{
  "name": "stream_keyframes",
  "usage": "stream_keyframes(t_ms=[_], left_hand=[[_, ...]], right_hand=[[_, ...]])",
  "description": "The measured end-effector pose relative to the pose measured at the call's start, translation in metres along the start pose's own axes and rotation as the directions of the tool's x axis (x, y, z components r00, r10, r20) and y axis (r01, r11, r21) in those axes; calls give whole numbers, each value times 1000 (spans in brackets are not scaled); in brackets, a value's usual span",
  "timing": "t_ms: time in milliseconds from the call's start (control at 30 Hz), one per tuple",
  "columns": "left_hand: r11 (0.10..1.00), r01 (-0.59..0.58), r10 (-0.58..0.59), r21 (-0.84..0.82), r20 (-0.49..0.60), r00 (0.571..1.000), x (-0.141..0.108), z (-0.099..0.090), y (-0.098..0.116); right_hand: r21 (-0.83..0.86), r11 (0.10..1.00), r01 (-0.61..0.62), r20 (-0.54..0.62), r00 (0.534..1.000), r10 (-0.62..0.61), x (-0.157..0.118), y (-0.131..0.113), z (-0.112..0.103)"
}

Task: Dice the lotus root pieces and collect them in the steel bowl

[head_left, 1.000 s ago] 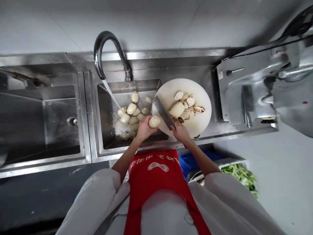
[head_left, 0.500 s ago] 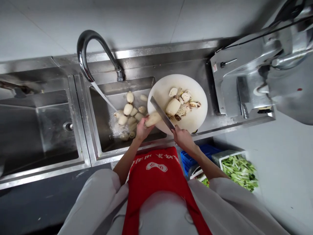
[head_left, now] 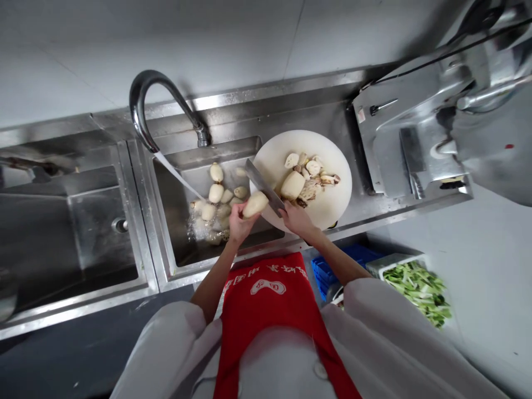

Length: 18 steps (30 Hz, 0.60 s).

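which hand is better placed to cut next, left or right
Probably the right hand: it grips the cleaver, with the blade near the lotus root. The left hand is occupied holding that lotus root, so it seems better suited to steadying.

Commercial kitchen: steel sinks (head_left: 139,221), probably a slicer (head_left: 432,100).

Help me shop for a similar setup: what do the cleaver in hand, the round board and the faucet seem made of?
Cleaver: probably steel, gray with a dull metallic sheen. Round board: likely plastic, matte, white with no wood grain visible. Faucet: apparently chromed metal, glossy with bright highlights.
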<state>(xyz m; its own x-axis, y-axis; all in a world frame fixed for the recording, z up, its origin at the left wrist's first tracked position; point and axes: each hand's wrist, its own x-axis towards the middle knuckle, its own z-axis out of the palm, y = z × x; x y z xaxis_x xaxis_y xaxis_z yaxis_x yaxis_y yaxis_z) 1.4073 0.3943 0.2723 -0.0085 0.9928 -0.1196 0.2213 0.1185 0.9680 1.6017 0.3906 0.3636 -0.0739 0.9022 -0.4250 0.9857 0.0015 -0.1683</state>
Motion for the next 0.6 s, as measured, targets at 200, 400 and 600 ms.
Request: stream_keyframes(t_ms=[200, 400, 600], left_hand=[[994, -91, 95, 62, -59, 994, 87, 38, 46], [942, -265, 223, 204, 205, 953, 125, 79, 76], [829, -277, 93, 485, 369, 925, 104, 118, 89]], right_hand=[[225, 962, -156, -287, 933, 219, -68, 56, -3], [473, 819, -324, -380, 764, 522, -122, 108, 26], [601, 695, -395, -301, 693, 655, -144, 129, 49]])
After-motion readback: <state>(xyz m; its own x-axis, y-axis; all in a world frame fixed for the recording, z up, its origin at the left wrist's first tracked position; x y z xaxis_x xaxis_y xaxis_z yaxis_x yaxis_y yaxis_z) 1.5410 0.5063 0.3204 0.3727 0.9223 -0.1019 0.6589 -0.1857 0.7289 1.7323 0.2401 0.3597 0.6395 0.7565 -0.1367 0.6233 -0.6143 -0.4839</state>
